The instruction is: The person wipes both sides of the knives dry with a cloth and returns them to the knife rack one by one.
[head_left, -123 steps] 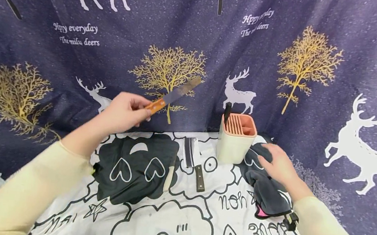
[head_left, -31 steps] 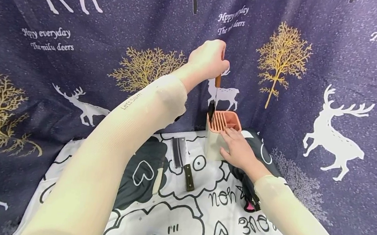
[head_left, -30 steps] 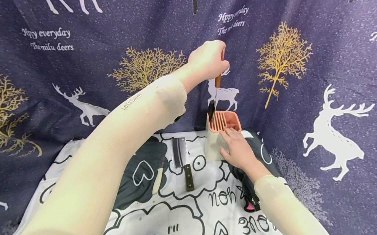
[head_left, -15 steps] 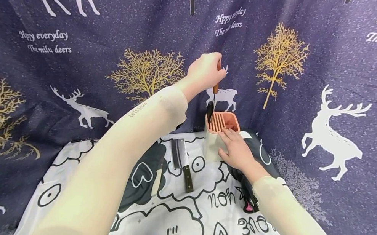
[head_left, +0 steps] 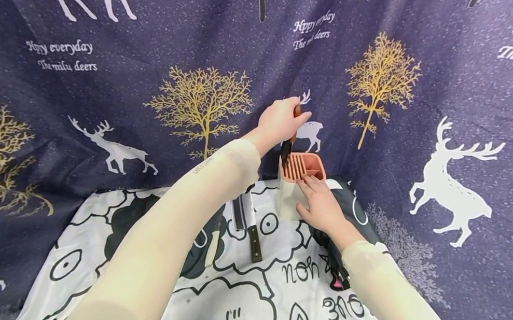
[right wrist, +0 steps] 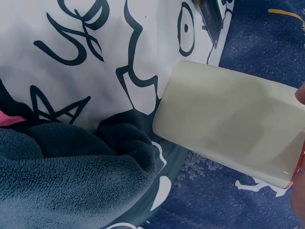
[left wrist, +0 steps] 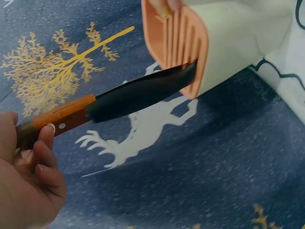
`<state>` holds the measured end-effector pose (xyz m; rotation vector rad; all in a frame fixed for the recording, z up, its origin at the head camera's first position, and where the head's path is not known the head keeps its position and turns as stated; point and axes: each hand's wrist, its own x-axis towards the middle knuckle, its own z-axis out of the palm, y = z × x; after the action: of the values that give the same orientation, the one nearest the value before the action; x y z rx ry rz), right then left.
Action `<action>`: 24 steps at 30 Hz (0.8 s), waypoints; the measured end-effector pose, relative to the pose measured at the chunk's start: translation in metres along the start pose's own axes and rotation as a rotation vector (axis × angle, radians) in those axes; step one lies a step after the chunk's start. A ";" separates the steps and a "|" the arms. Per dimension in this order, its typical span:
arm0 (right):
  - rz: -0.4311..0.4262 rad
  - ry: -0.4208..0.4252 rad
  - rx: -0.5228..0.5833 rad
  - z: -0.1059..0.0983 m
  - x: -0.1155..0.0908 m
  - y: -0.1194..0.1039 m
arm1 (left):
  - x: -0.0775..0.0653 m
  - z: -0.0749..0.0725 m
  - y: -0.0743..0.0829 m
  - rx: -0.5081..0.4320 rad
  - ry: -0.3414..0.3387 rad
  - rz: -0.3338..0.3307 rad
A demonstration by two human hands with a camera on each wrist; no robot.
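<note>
In the head view my left hand (head_left: 280, 121) grips the orange-brown wooden handle of a knife (left wrist: 71, 113), held upright over the knife holder. That holder (head_left: 288, 202) is cream, with an orange slotted top. Much of the blade is hidden behind the black handle (left wrist: 143, 93) of another knife, which stands in an end slot. My right hand (head_left: 322, 204) rests on the holder, its fingers laid straight over the top rim and the thumb against the side. In the right wrist view the holder's cream wall (right wrist: 228, 119) shows, with parts of the hand at the frame's edge.
A cleaver (head_left: 255, 243) with a dark handle lies left of the holder. Farther left lies a knife with a pale handle (head_left: 213, 248). A dark fleecy cloth (right wrist: 71, 176) is bunched near the right forearm. A deer-print curtain (head_left: 118, 88) hangs behind.
My left hand carried the wooden-handled knife from the left to above the holder, turned it upright and lowered it. My right hand came onto the holder's rim and stayed there.
</note>
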<state>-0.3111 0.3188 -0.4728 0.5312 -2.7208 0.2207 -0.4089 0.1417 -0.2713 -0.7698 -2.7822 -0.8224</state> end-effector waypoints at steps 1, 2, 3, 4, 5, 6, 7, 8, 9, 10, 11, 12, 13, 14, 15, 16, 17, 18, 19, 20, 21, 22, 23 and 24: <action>-0.002 0.003 0.003 0.000 0.001 0.000 | 0.000 0.003 -0.002 -0.003 -0.006 -0.006; -0.002 0.005 0.006 0.000 0.001 -0.001 | 0.000 0.005 -0.004 -0.001 -0.006 -0.012; -0.002 0.007 0.009 -0.001 0.001 -0.001 | 0.001 0.008 -0.006 0.003 -0.002 -0.019; -0.002 0.009 0.010 -0.001 0.001 -0.001 | 0.001 0.011 -0.008 0.014 0.006 -0.024; 0.000 0.009 0.009 -0.001 0.002 -0.002 | 0.002 0.013 -0.010 0.031 0.017 -0.027; 0.003 0.008 0.008 -0.001 0.002 -0.002 | 0.002 0.015 -0.011 0.043 0.027 -0.030; 0.005 0.008 0.007 -0.001 0.002 -0.002 | 0.003 0.018 -0.012 0.053 0.034 -0.034; 0.002 0.012 0.003 -0.001 0.002 -0.003 | 0.003 0.020 -0.013 0.063 0.039 -0.035; 0.000 0.015 -0.002 -0.001 0.002 -0.003 | 0.003 0.021 -0.013 0.072 0.041 -0.036; -0.001 0.020 -0.003 -0.001 0.001 -0.004 | 0.004 0.024 -0.014 0.080 0.038 -0.038; -0.004 0.026 -0.002 0.000 0.001 -0.004 | 0.004 0.026 -0.014 0.091 0.034 -0.041; -0.007 0.032 -0.001 0.000 0.001 -0.004 | 0.004 0.028 -0.014 0.097 0.026 -0.049; -0.011 0.039 -0.005 0.000 0.001 -0.004 | 0.004 0.030 -0.014 0.106 0.021 -0.058; -0.016 0.045 -0.006 0.000 0.001 -0.004 | 0.004 0.032 -0.015 0.118 0.017 -0.063; -0.016 0.047 -0.003 0.000 0.001 -0.005 | 0.004 0.034 -0.015 0.131 0.014 -0.074; -0.018 0.050 0.001 0.000 0.001 -0.005 | 0.004 0.035 -0.016 0.142 0.013 -0.084; -0.019 0.052 0.002 0.000 0.002 -0.005 | 0.005 0.037 -0.016 0.151 0.013 -0.093; -0.018 0.051 0.002 -0.001 0.002 -0.005 | 0.005 0.039 -0.017 0.155 0.013 -0.100; -0.018 0.050 0.001 -0.001 0.002 -0.005 | 0.005 0.041 -0.018 0.160 0.014 -0.106; -0.016 0.048 0.004 -0.002 0.002 -0.005 | 0.006 0.043 -0.018 0.163 0.016 -0.112; -0.014 0.046 0.006 -0.002 0.001 -0.005 | 0.006 0.045 -0.019 0.164 0.017 -0.117; -0.013 0.044 0.006 -0.002 0.001 -0.005 | 0.006 0.046 -0.020 0.165 0.016 -0.121; -0.011 0.041 0.006 -0.002 0.001 -0.005 | 0.007 0.048 -0.021 0.169 0.010 -0.125; -0.009 0.040 0.006 -0.002 0.001 -0.005 | 0.007 0.049 -0.021 0.172 0.006 -0.128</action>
<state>-0.3095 0.3139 -0.4701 0.5355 -2.6792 0.2352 -0.4254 0.1561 -0.3209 -0.5647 -2.8736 -0.5919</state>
